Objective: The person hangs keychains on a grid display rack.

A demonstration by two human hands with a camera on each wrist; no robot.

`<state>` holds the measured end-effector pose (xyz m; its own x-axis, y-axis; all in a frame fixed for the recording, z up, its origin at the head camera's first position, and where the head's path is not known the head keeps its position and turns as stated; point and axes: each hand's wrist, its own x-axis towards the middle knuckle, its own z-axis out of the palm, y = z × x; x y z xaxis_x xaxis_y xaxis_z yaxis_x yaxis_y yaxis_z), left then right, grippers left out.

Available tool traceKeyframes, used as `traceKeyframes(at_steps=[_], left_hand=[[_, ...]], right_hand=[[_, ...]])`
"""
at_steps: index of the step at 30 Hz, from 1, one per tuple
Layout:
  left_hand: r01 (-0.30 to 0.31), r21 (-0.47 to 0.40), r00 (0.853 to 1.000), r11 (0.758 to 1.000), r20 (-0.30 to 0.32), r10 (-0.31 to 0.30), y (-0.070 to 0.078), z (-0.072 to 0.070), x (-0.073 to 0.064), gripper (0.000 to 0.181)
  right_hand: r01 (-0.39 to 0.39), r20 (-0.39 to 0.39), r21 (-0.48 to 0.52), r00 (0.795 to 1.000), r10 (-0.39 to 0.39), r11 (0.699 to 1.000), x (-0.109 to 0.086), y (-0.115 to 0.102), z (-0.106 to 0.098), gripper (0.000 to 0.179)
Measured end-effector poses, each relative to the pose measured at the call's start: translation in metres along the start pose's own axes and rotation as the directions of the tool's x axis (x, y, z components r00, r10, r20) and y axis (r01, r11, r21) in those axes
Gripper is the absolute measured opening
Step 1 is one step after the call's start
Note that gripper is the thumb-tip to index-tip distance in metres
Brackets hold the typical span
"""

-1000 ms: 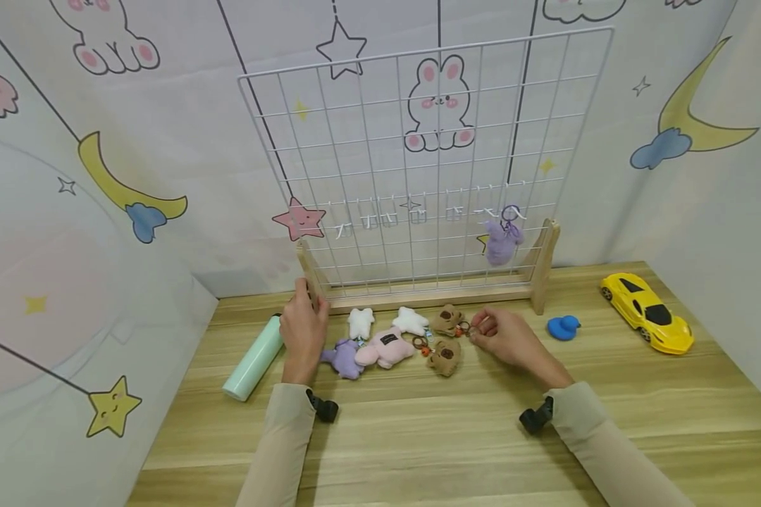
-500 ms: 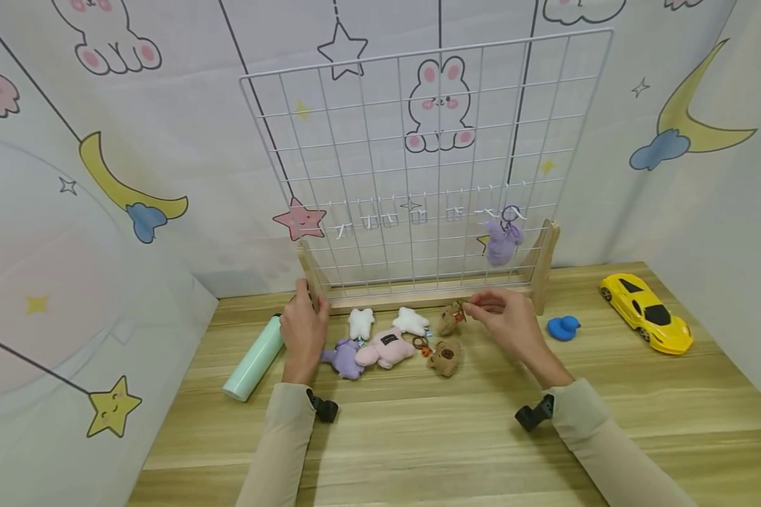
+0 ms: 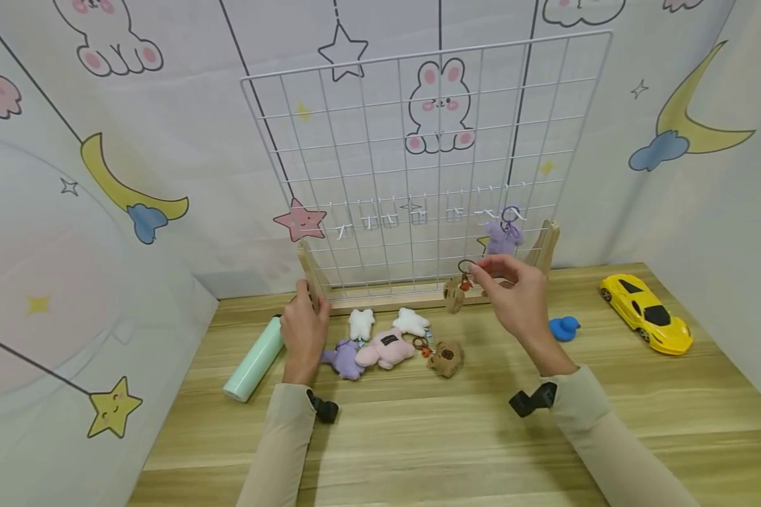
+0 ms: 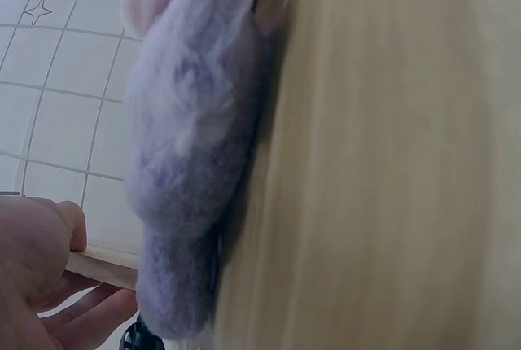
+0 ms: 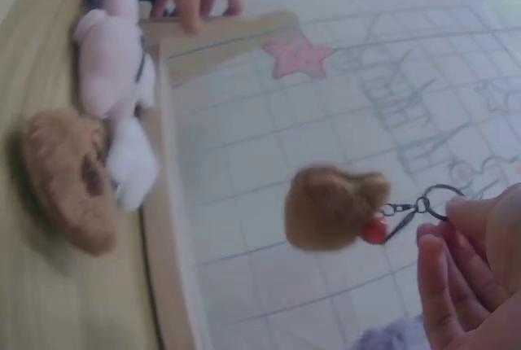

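Head view, pinching rounded brown plush keychain (image 3: 454, 294) by dark metal ring (image 3: 459, 266) in right hand (image 3: 516, 292), gripping pale flat wooden support (image 3: 312, 267) in left hand (image 3: 303, 329).

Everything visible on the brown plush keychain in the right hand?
The brown plush keychain looks soft and fuzzy, with a red-orange bead and a dark, metal-looking ring. The right hand pinches the ring; the plush hangs below it, off the table and before the lower wire grid. Blur hides finer detail; contact with the grid is unclear.
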<state>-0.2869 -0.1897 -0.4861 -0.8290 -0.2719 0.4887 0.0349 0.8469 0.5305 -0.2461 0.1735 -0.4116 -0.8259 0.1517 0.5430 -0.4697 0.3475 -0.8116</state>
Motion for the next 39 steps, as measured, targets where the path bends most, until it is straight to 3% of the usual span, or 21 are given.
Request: traceKeyframes(at_steps=[10,16,22,29,36,39], left_hand=[[0.005,-0.006,1.0,1.0,0.001,-0.005,0.0,-0.001,0.001,0.03],[-0.012,-0.01,1.0,1.0,-0.014,0.012,-0.001,0.0,0.001,0.029],[-0.024,-0.01,0.999,1.0,-0.029,0.024,0.0,0.001,0.001,0.029],[-0.017,0.002,0.999,1.0,-0.037,0.017,-0.001,0.001,0.003,0.03],[-0.018,-0.006,0.999,1.0,-0.032,0.018,-0.002,0.001,0.001,0.031],[-0.021,-0.007,0.999,1.0,-0.034,0.021,-0.002,0.001,-0.001,0.031]], right_hand=[[0.026,-0.134,0.211,0.991,0.003,0.977,0.022,-0.032,0.009,0.023],[-0.001,-0.189,0.293,0.98,0.059,0.956,0.028,-0.04,0.015,0.028],[0.033,-0.296,0.393,0.951,0.093,0.919,0.031,-0.039,0.017,0.026],[0.049,-0.346,0.415,0.932,0.108,0.908,0.035,-0.033,0.014,0.026],[0.023,-0.341,0.454,0.928,0.149,0.891,0.034,-0.02,0.014,0.025],[0.022,-0.334,0.439,0.932,0.141,0.898,0.033,-0.017,0.014,0.026]])
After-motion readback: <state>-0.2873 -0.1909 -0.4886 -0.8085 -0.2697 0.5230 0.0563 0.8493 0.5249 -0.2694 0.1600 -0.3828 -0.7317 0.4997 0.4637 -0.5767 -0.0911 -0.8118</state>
